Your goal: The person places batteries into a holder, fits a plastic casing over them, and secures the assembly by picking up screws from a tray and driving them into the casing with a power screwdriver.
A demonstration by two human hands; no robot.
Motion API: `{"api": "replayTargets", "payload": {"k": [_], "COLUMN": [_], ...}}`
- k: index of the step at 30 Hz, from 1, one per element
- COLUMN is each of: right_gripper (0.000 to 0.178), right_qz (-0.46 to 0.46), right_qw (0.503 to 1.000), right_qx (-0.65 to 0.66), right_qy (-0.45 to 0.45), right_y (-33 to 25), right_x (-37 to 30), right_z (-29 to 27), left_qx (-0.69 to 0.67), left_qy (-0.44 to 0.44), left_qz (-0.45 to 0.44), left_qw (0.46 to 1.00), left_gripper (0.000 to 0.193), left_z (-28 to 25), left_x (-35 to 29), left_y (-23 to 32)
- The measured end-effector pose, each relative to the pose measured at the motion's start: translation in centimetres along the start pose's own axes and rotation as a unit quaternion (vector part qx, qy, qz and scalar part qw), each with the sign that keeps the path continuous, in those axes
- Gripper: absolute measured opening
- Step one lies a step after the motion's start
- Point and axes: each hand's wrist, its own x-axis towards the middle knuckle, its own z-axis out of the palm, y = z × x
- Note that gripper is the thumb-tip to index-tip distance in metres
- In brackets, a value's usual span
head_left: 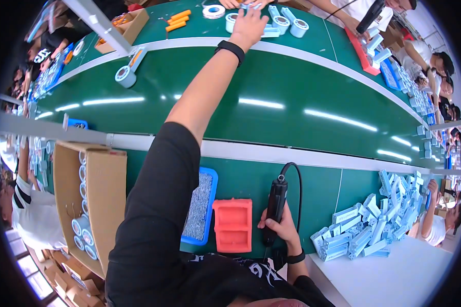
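Observation:
My left arm stretches across the green conveyor belt (292, 92) to the far worktable. My left hand (248, 29) is there, fingers spread, beside a light-blue round-headed part (231, 21) and a light-blue flat piece (270, 32). Whether it touches either one is unclear. My right hand (284, 225) grips a black electric screwdriver (276, 202), held upright near my body with its cable looping from the top. Left of it lies a red two-compartment tray (233, 201), and beyond that a blue tray of small screws (211, 204), partly hidden by my sleeve.
Light-blue housings (363, 225) are heaped at the right. A cardboard box (106, 194) with round light-blue parts stands at the left. One such part (125, 75) lies on the belt. Across it are orange-handled pieces (178, 21), a white tape roll (213, 11) and a co-worker's hands (232, 4).

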Motion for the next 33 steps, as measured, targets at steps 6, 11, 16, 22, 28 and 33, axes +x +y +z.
{"api": "replayTargets", "payload": {"k": [6,11,16,22,28,33], "right_gripper": [0.044,0.052,0.057,0.056,0.052,0.044], "right_qz": [-0.054,-0.164,-0.105,-0.202,-0.277,-0.385], "right_qw": [0.863,0.731,0.704,0.773,0.583,0.569], "right_qx": [-0.466,-0.618,-0.681,-0.567,-0.595,-0.633], "right_qy": [0.185,0.238,0.171,-0.199,-0.478,-0.357], "right_y": [-4.1,-4.0,-7.7,-15.2,-9.9,-3.5], "right_x": [2.9,3.9,-0.2,-8.9,-8.4,-1.9], "right_z": [2.2,-1.8,1.7,16.4,35.0,37.6], "left_qx": [-0.276,-0.346,-0.494,-0.473,-0.159,-0.147], "left_qy": [0.003,0.031,-0.198,-0.270,-0.280,-0.408], "left_qz": [-0.156,-0.211,-0.191,-0.382,-0.263,-0.122], "left_qw": [0.948,0.914,0.825,0.747,0.909,0.893], "left_gripper": [0.029,0.035,0.050,0.042,0.039,0.063], "left_z": [-19.3,-41.2,-50.8,-65.5,-58.5,-48.9], "left_x": [-8.7,-27.9,-47.7,-58.6,-57.0,-54.9], "left_y": [-2.1,0.0,1.5,-6.2,-22.5,-22.2]}}
